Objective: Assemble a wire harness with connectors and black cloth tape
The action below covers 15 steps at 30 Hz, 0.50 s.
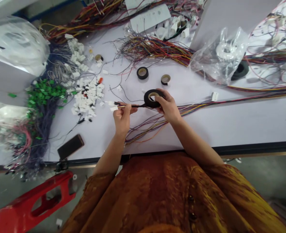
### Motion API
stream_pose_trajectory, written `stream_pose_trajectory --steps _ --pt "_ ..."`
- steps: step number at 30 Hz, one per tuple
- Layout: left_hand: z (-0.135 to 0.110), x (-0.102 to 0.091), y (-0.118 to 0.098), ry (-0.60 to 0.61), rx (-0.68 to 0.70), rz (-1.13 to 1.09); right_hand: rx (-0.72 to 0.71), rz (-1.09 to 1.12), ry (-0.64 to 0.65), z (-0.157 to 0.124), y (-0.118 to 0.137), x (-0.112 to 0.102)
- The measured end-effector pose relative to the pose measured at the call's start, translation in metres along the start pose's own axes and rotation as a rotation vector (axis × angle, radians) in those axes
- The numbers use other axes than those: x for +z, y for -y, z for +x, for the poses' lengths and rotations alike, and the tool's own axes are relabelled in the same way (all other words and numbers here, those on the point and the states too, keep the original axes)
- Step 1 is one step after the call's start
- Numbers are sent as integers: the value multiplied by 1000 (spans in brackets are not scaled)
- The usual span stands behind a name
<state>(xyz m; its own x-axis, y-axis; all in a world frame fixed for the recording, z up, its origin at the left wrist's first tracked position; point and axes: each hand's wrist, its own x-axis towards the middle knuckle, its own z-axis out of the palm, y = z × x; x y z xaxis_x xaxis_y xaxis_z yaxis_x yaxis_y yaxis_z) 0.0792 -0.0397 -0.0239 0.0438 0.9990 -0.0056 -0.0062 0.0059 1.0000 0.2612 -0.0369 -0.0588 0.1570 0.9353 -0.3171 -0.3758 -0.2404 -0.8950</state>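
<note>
My right hand [169,106] grips a large roll of black tape [148,97], thumb across its cardboard core. A strip of the tape runs left from the roll to a thin bundle of wires. That bundle is pinched between the thumb and fingers of my left hand [122,118], with a white connector [114,108] poking out at its left end. More loose wires [145,131] in purple, yellow and red fan out under both hands. A long wire harness [198,105] stretches right from my right hand, with a white connector [214,96] on it.
Two smaller tape rolls [142,73] [166,79] lie beyond my hands. White connectors [88,97] and green connectors [46,94] are heaped at left, near a phone [71,146]. A plastic bag [220,58] sits at back right. A red stool [33,204] stands below the table edge.
</note>
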Motion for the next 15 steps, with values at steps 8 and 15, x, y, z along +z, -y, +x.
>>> stream_pose_trajectory --steps 8,15 --pt "18 22 13 155 -24 74 -230 -361 -60 -45 -14 -18" --pt "-4 30 -9 120 176 254 -546 -602 11 -65 -15 -11"
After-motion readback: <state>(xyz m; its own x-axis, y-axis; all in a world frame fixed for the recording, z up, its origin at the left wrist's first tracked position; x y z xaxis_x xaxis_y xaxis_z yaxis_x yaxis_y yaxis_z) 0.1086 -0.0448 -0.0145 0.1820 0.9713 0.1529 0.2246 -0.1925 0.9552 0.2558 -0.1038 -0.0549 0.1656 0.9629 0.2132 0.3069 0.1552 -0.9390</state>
